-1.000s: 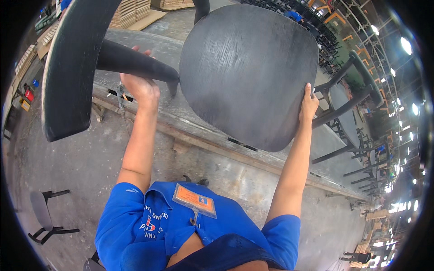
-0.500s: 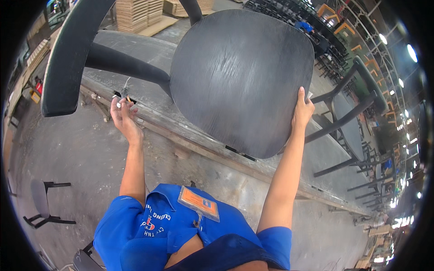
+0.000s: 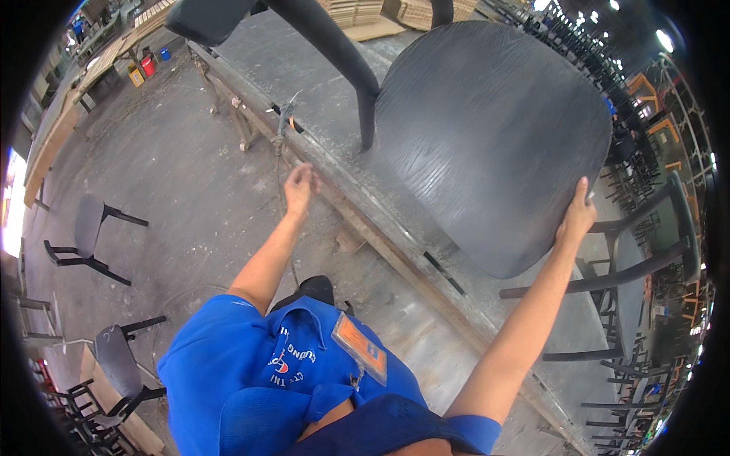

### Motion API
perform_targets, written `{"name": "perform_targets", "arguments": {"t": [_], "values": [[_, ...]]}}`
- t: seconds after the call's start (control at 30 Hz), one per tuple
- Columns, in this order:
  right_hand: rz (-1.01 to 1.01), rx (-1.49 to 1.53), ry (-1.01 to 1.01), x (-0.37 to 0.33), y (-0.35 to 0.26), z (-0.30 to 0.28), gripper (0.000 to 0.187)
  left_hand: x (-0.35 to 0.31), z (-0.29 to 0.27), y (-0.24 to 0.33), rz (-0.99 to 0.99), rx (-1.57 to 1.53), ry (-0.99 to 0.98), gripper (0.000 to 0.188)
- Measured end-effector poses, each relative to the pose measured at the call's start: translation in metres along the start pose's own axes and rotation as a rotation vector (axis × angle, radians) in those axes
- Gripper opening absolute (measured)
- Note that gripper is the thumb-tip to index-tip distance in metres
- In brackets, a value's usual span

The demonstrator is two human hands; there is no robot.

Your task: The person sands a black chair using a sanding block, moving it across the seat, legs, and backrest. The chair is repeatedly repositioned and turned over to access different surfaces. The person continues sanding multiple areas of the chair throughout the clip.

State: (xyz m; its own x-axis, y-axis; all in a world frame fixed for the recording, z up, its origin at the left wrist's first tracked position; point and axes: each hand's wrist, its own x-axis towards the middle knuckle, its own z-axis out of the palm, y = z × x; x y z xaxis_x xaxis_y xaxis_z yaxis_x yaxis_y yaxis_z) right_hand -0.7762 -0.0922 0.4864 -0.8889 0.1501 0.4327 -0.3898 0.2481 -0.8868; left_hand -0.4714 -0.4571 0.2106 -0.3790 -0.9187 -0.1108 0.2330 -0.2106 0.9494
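A black wooden chair (image 3: 494, 144) with a broad rounded seat is on the long grey workbench, its curved back toward the upper left. My right hand (image 3: 576, 216) grips the seat's right edge, thumb on top; the other fingers are partly hidden. A small pale bit shows beside that thumb, too small to name. By the bench's near edge, my left hand (image 3: 300, 188) is off the chair, fingers loosely bent and slightly blurred, with nothing visible in them. A cord (image 3: 280, 140) hangs over the bench edge just beyond it.
Another black chair (image 3: 627, 258) stands at the right of the bench (image 3: 414, 251). Two black chairs, one upper (image 3: 90, 224) and one lower (image 3: 122, 361), are on the floor at left. Stacked wooden boards (image 3: 357, 15) lie at the back. Many chairs fill the far right.
My view has swung left, so the chair appears farther right. The left hand has drawn away from the cord on the bench edge. The right hand keeps its hold on the seat.
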Motion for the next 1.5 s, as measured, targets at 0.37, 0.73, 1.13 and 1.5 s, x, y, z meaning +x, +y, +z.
{"name": "perform_targets", "arguments": {"t": [0.37,0.73,1.13,1.5], "values": [[0.177,-0.165,-0.098,0.044,-0.008,0.012,0.075,0.075,-0.026,-0.222,-0.821,0.123,0.044,0.015],[0.175,-0.580,0.011,0.097,0.022,0.009,0.069,0.192,-0.012,-0.352,-0.665,0.507,-0.056,0.035],[0.225,-0.283,-0.033,0.061,-0.001,0.036,0.068,0.290,-0.081,-0.082,0.837,1.430,0.079,0.057],[0.172,-0.164,0.022,0.015,-0.014,0.040,0.060,0.364,-0.066,-0.130,0.055,1.367,0.286,0.062]]}}
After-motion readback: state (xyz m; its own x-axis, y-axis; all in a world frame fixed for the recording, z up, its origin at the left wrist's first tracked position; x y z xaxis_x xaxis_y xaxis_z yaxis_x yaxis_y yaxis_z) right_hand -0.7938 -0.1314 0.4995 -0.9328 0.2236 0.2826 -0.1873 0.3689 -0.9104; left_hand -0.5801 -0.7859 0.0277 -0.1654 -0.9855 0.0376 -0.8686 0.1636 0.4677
